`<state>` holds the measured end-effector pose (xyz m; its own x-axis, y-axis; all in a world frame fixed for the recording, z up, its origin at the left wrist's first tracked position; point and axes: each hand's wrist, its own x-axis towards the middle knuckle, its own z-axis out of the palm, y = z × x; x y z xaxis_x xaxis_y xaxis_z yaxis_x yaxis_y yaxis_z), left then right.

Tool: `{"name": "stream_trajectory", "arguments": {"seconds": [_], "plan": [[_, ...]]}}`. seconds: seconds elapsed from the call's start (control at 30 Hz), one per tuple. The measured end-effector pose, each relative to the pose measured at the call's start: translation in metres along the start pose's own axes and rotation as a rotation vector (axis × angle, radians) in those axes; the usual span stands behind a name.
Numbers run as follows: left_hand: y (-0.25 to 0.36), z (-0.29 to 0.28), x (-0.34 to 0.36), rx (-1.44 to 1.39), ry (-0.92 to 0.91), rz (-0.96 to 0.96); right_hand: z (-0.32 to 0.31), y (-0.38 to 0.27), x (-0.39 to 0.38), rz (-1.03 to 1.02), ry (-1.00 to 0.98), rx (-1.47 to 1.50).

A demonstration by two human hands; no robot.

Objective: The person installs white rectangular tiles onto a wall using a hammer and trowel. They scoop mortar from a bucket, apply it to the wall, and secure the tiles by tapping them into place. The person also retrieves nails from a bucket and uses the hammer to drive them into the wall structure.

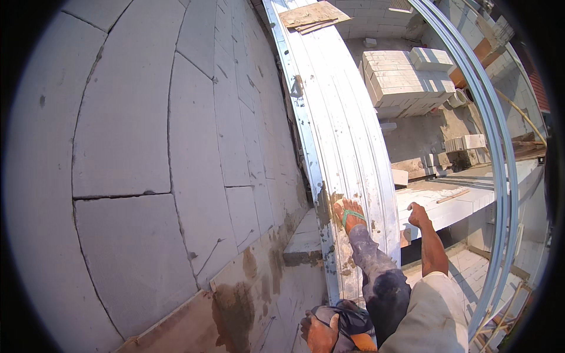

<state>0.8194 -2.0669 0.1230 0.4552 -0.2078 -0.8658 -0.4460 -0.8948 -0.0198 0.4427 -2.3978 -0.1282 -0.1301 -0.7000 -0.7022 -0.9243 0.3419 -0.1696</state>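
Note:
My right hand (419,216) is held out over the right side of the metal decking (344,100). Its fingers are curled in with the index finger partly out toward the left, and nothing shows in it. Low in the view, my left hand (322,336) is bent beside dark cloth with an orange patch (363,342), near my leg. Its thumb and fingers are partly curled, but whether it grips anything is hidden. My foot in a green-strapped sandal (352,215) stands on the decking, below a grey, stained trouser leg (376,267).
A wall of pale blocks (120,135) rises on the left, with a mortar-stained ledge (235,300) below. Thin boards (313,15) lie on the far decking. Right and lower down are a block stack (406,79), a bucket (457,98) and curved-looking metal rails (500,141).

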Motion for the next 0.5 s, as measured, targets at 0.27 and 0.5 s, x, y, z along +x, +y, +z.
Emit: {"name": "stream_trajectory", "arguments": {"seconds": [0.27,0.5], "plan": [[0.034,0.015,0.148,0.130,-0.009,0.282,-0.003,0.088,0.003,0.086,0.158,0.247],[0.091,-0.088,0.114,0.377,-0.361,0.435,0.047,0.110,-0.081,0.099,0.131,0.261]]}}
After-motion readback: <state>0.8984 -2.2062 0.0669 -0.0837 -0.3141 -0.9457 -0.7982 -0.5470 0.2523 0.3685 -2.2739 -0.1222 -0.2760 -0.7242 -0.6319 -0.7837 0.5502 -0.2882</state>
